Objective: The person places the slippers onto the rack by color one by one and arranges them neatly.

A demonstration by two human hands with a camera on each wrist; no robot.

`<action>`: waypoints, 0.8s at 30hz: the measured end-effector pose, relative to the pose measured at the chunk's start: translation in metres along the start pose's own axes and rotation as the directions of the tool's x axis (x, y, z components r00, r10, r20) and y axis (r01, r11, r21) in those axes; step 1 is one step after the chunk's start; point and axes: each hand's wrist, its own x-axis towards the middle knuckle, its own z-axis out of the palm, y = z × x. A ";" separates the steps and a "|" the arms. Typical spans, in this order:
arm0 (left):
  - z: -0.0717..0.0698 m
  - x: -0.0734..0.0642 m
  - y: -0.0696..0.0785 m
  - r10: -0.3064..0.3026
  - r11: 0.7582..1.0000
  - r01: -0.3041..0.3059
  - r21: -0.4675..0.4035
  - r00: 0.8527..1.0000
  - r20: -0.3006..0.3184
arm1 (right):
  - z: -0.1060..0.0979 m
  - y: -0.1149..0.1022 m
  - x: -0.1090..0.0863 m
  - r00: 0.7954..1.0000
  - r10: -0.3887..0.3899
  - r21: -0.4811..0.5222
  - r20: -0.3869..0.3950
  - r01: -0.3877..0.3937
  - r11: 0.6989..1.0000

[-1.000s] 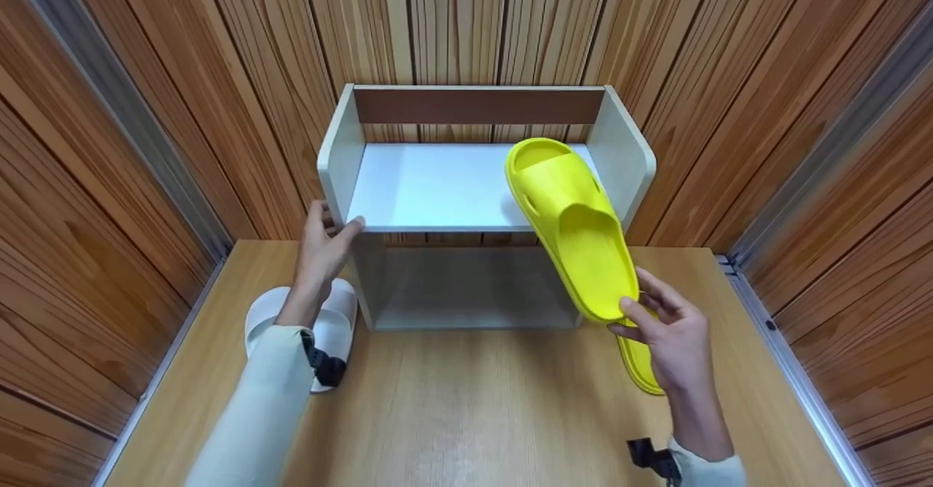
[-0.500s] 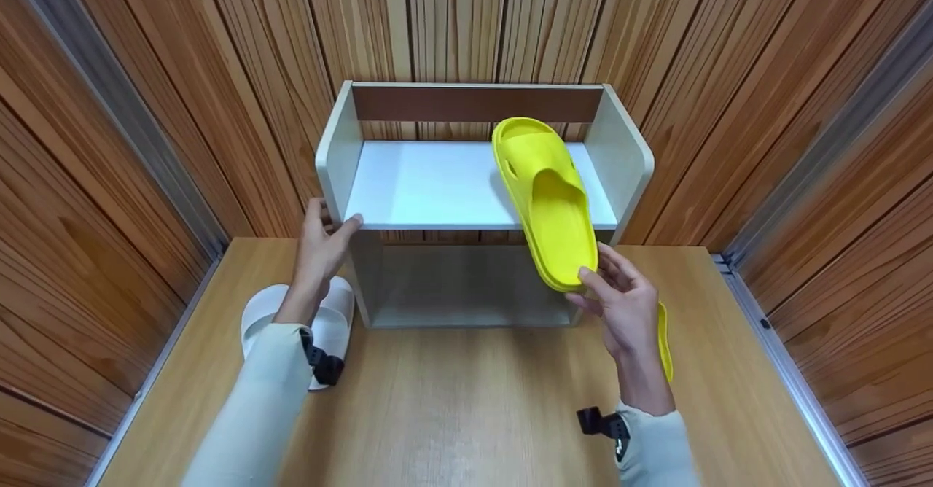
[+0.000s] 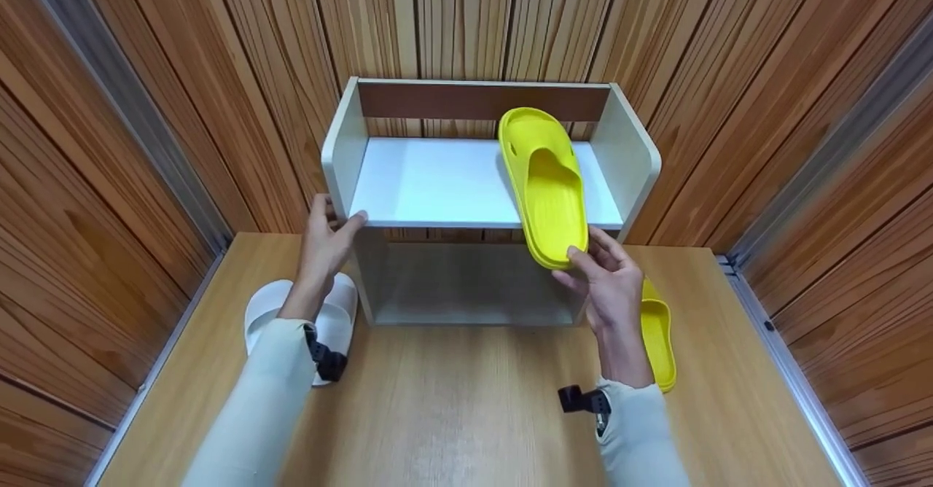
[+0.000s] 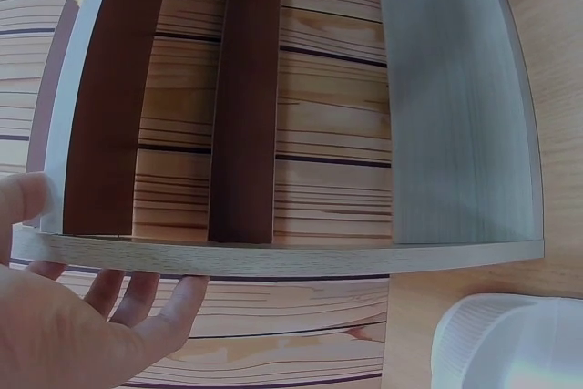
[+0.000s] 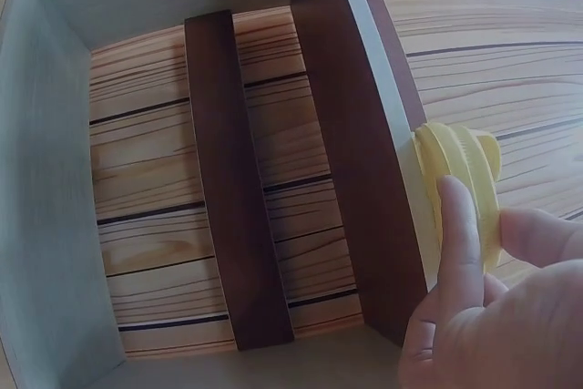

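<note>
My right hand [image 3: 612,294] pinches the heel of a yellow slipper [image 3: 547,188], thumb on top and fingers beneath. The slipper's toe points to the back over the right half of the upper board of a small white shoe rack [image 3: 437,181]; its heel sticks out past the front edge. In the right wrist view the slipper [image 5: 460,179] shows heel-on against that board. My left hand [image 3: 324,246] holds the rack's left side, thumb at the board's front corner and fingers on the outer face of the side panel [image 4: 273,257].
A second yellow slipper [image 3: 657,341] lies on the wooden surface [image 3: 452,414] right of the rack, partly behind my right arm. A pair of white slippers [image 3: 335,319] stands at the left, partly covered by my left forearm. Wood-plank walls [image 3: 466,20] surround the surface.
My right hand has carried the yellow slipper left and back, over the upper board, and its toe has turned straighter to the back. My left hand has stayed on the rack's side.
</note>
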 end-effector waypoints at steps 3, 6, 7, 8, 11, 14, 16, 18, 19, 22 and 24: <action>0.001 0.000 0.000 0.009 1.000 -0.009 0.000 1.000 0.002 | 0.003 -0.002 0.002 1.000 0.000 0.004 -0.005 0.000 1.000; 0.001 0.001 0.000 0.015 1.000 -0.015 -0.007 1.000 0.003 | 0.006 -0.003 0.004 1.000 -0.015 0.031 -0.003 0.015 0.999; 0.002 0.002 0.000 0.016 1.000 -0.016 -0.009 1.000 0.003 | 0.006 -0.003 0.005 1.000 -0.019 0.041 -0.001 0.019 0.999; 0.002 0.002 0.000 0.018 1.000 -0.018 -0.011 1.000 0.003 | 0.007 -0.004 0.006 1.000 -0.022 0.049 0.004 0.022 0.999; 0.002 0.003 0.000 0.015 1.000 -0.015 -0.014 1.000 0.001 | 0.009 -0.005 0.006 1.000 -0.019 0.064 0.021 0.018 0.998; 0.001 0.003 0.000 0.006 1.000 -0.006 -0.013 1.000 0.001 | 0.009 -0.006 0.004 1.000 -0.005 0.052 0.024 0.004 0.999; 0.001 0.002 0.000 0.002 1.000 -0.002 -0.015 1.000 0.003 | 0.008 -0.007 0.003 1.000 0.001 0.043 0.025 -0.002 0.999; 0.001 0.002 0.001 -0.006 1.000 0.006 -0.012 1.000 0.005 | 0.007 -0.006 0.003 1.000 0.000 0.038 0.021 -0.001 0.999; 0.001 0.002 0.001 -0.008 1.000 0.008 -0.010 1.000 0.005 | 0.007 -0.006 0.003 1.000 0.000 0.038 0.021 -0.001 0.999; 0.001 0.001 0.001 -0.004 1.000 0.004 -0.010 1.000 0.005 | 0.008 -0.005 0.004 1.000 0.000 0.046 0.020 -0.001 0.999; 0.001 0.001 0.001 -0.003 1.000 0.003 -0.009 1.000 0.004 | 0.008 -0.005 0.005 1.000 0.001 0.053 0.016 -0.001 0.999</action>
